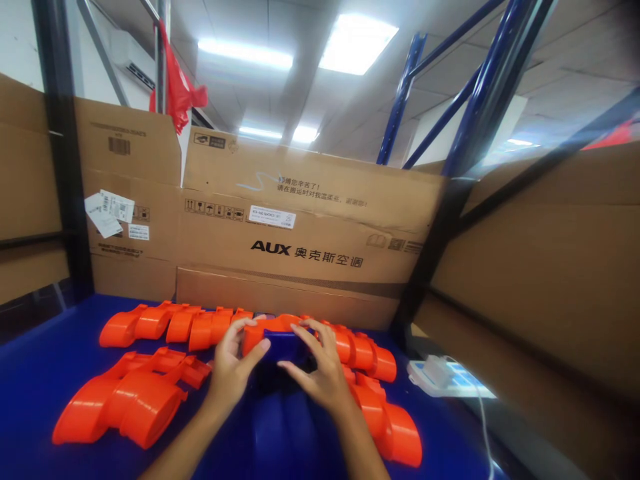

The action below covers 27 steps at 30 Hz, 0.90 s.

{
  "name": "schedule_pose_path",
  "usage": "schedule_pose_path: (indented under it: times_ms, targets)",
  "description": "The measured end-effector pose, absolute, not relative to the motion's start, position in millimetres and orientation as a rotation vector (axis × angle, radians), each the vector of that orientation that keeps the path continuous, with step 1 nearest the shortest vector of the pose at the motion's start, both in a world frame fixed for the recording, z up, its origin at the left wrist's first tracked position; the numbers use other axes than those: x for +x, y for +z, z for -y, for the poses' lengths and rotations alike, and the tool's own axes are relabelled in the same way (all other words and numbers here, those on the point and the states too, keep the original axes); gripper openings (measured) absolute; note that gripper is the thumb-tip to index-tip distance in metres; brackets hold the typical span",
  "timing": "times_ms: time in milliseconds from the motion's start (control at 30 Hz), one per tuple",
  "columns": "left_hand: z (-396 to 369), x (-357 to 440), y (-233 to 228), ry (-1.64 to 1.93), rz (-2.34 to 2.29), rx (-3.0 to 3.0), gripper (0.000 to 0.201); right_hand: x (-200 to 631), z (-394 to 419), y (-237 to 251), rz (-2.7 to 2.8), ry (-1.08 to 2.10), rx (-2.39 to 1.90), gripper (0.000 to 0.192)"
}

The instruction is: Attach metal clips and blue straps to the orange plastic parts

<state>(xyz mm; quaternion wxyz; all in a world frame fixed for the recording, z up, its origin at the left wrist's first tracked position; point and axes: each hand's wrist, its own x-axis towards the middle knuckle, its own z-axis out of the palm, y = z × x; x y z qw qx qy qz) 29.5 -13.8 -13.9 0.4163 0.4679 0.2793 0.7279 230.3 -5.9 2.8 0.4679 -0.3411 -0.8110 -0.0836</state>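
both hands are on the same piece rn, mid counter (40, 380), just in front of the back row of shells. left hand (230, 367) has its fingers (240, 328) curled over the top edge of an orange plastic shell (260, 331), thumb pressing the front. right hand (320, 370) is bent round the other side, fingertips on a dark blue part (283, 343) that sits against or inside the orange one. can't tell if the two are already snapped together, the blue blends w/ the blue counter top.

handling guess: looks like thin molded plastic, hollow, so light and pretty stiff but w/ a bit of flex at the open edges. glossy surface, prob a little slick, so a pinch on the rim or the narrow neck beats squeezing the round barrel end. not fragile imo, though thin tabs could crack if twisted hard.

around it: a row of the same orange shells (165, 323) behind the left hand, a bigger pile front left (125, 400), more along the right (385, 427). cardboard boxes (300, 227) wall off the back and sides, blue rack posts (480, 87) above, white power strip (440, 373) w/ a cable off to the right.
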Motion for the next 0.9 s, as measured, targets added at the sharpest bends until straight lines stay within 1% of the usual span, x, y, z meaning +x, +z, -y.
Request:
schedule_pose_path:
  times_ms: [533, 633, 733, 800, 900]
  targets:
    - [14.8, 25.5, -12.9, 1.862, -0.79, 1.153, 0.039, 229.0, 8.0, 4.4, 1.992, -0.18, -0.835, 0.072]
    - [15.2, 28.0, -12.4, 1.832, -0.739, 1.162, 0.041, 228.9, 8.7, 4.6, 1.964, -0.152, -0.837, 0.073]
    - [12.1, 30.9, -14.8, 1.789, -0.667, 1.136, 0.049, 230.0, 8.7, 5.0, 1.904, -0.113, -0.85, 0.072]
    - [10.6, 32.2, -17.0, 1.761, -0.614, 1.101, 0.051, 231.2, 7.9, 5.5, 1.829, -0.058, -0.852, 0.067]
    - [13.7, 32.1, -17.7, 1.69, -0.531, 1.117, 0.051, 231.9, 6.5, 7.4, 1.695, 0.085, -0.856, 0.047]
